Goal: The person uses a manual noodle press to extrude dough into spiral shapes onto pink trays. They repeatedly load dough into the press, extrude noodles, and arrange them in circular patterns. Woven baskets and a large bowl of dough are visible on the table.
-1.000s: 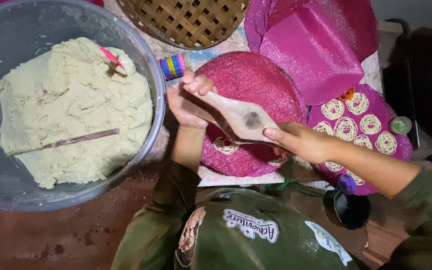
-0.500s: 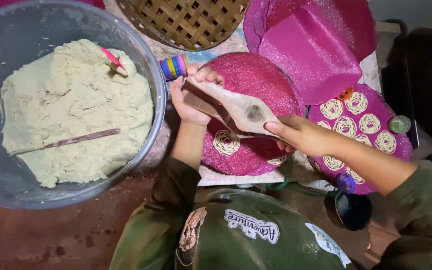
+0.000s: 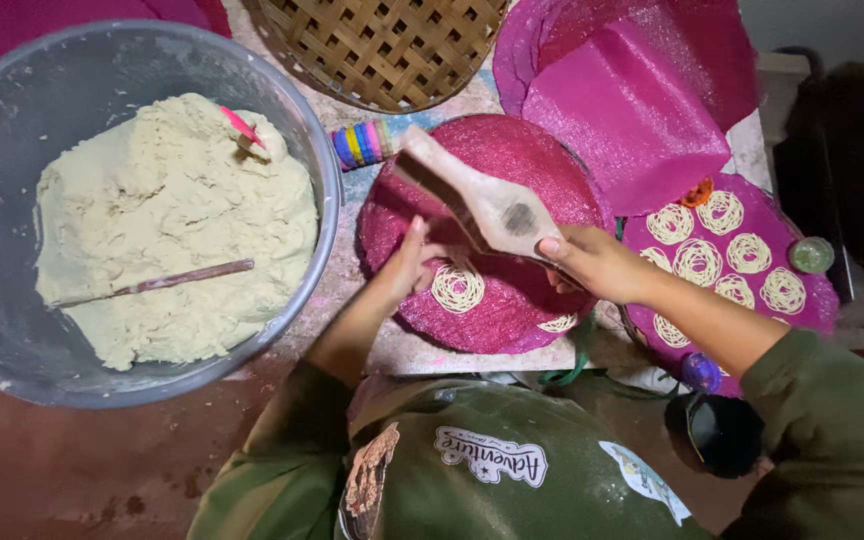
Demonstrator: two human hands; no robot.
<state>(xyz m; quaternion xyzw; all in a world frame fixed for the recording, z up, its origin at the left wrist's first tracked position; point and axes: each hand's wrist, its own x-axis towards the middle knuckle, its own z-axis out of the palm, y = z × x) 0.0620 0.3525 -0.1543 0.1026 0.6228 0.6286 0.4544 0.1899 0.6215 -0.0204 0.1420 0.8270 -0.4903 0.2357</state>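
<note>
The right hand point(image 3: 592, 262) reached in from the right, forearm extended, fingers closed round a wooden press point(image 3: 487, 205) held tilted over the pink mat point(image 3: 512, 150). The left hand point(image 3: 414, 262) lay at the press's near edge above a noodle coil point(image 3: 458, 287); its grip could not be determined, fingers partly hidden. The bowl point(image 3: 317, 170) was cut off at left.

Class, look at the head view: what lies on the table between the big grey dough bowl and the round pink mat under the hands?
In the head view, a small roll with coloured stripes lies between the grey bowl and the pink mat.
</note>
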